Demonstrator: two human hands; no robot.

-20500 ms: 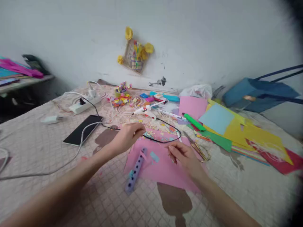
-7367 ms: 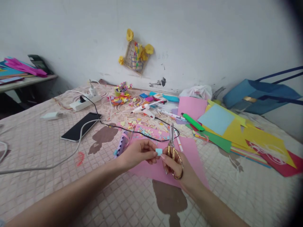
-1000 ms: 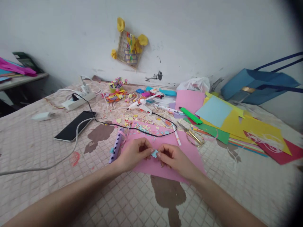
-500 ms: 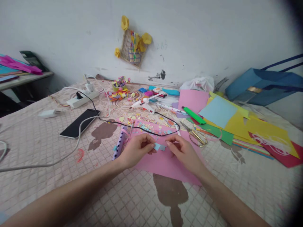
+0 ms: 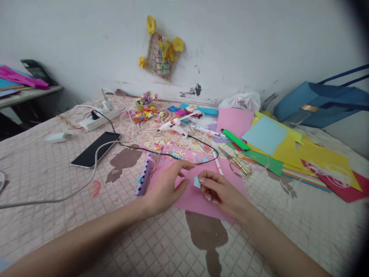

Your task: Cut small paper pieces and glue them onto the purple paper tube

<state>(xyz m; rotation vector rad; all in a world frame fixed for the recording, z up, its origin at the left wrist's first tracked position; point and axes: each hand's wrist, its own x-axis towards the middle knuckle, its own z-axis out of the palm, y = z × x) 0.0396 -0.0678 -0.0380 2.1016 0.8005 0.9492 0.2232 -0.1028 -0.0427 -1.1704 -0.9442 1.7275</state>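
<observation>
Between the thumb and fingertips of my right hand [image 5: 217, 190] is a small light blue paper piece [image 5: 196, 182]. My left hand [image 5: 167, 190] is open just to its left, thumb and index finger apart. Both hands are above a pink sheet [image 5: 190, 200] on the table. Small paper scraps [image 5: 175, 153] in several colours are strewn over the sheet's far part. A purple tube with dark dots [image 5: 143, 180] lies beside my left hand. Gold-handled scissors [image 5: 240, 165] lie beyond my right hand.
A white glue gun [image 5: 174, 126] with a black cord lies behind the scraps. On the left are a phone [image 5: 95, 150], a power strip [image 5: 99, 121] and a white cable. Coloured paper sheets [image 5: 268, 134], a green cutter [image 5: 235, 139] and a blue bag [image 5: 319, 104] are on the right.
My left hand has let go of the blue paper and spread its fingers. The paper is now in my right hand, which has closed on it. The view has shifted slightly.
</observation>
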